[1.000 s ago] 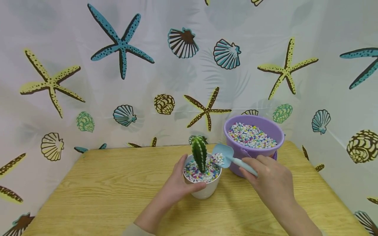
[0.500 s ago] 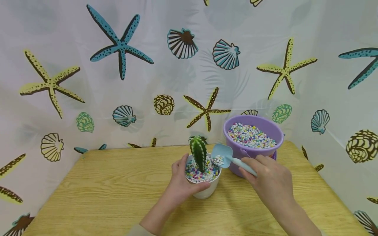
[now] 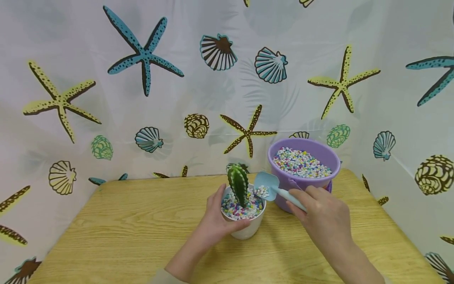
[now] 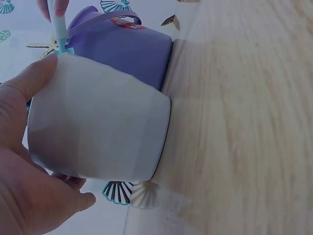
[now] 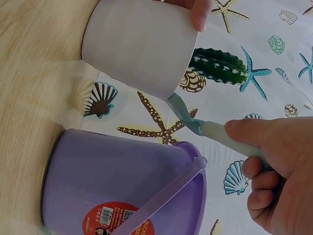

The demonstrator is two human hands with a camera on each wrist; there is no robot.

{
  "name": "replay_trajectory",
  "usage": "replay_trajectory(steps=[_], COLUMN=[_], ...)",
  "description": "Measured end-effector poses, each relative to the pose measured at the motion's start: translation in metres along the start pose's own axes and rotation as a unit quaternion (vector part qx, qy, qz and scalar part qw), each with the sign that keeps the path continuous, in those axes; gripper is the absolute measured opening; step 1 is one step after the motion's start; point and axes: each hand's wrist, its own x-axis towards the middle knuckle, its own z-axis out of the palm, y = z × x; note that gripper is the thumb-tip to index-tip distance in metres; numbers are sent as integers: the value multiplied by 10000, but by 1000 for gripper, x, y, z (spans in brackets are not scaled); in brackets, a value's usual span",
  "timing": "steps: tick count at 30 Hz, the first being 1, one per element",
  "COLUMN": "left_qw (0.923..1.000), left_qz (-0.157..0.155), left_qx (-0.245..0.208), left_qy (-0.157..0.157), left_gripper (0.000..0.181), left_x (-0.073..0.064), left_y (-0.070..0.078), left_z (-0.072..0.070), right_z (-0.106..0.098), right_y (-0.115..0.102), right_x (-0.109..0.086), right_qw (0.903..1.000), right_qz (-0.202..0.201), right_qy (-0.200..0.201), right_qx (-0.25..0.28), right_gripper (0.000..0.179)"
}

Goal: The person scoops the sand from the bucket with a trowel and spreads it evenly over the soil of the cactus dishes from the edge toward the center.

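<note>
A green cactus [image 3: 238, 184] stands in a white pot [image 3: 244, 232] filled with multicoloured pebbles [image 3: 244, 211]. My left hand [image 3: 220, 223] grips the pot around its near left side, thumb at the front, as the left wrist view also shows. My right hand [image 3: 324, 215] holds the handle of a light blue toy shovel [image 3: 267, 184]. Its blade lies at the pot's right rim, with some mostly white pebbles on it. In the right wrist view the fingers [image 5: 264, 183] curl round the shovel's handle [image 5: 230, 136]; the blade's tip is hidden behind the pot's rim.
A purple bucket [image 3: 280, 167] with many coloured pebbles stands right behind the pot, close to the shovel. Its handle [image 5: 171, 191] hangs down along the side, over a red label. The wooden table [image 3: 142, 221] meets a curtain [image 3: 170, 79] printed with shells and starfish.
Fewer pebbles lie on the shovel's blade than a second ago. The left hand and pot shifted only slightly, and the shovel stayed at the pot's rim.
</note>
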Motion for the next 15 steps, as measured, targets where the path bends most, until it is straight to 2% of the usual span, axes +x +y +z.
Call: replay_trajectory(steps=[4,9,15], left_qw=[9999,9996,9998], left_qz=[32,70,62], left_qx=[22,-29,-56], left_qy=[142,271,165], left_gripper=[133,133,133], left_x=[-1,-1,-3], left_y=[1,1,0], left_z=[5,11,11], right_z=[1,2,4], right_y=[0,-1,-3], right_x=[0,-1,-1], right_qw=[9999,10000,9999], right_qz=[-60,-72,-154], right_qy=[99,14,9], right_qx=[-23,-62,-75], right_gripper=[41,41,43])
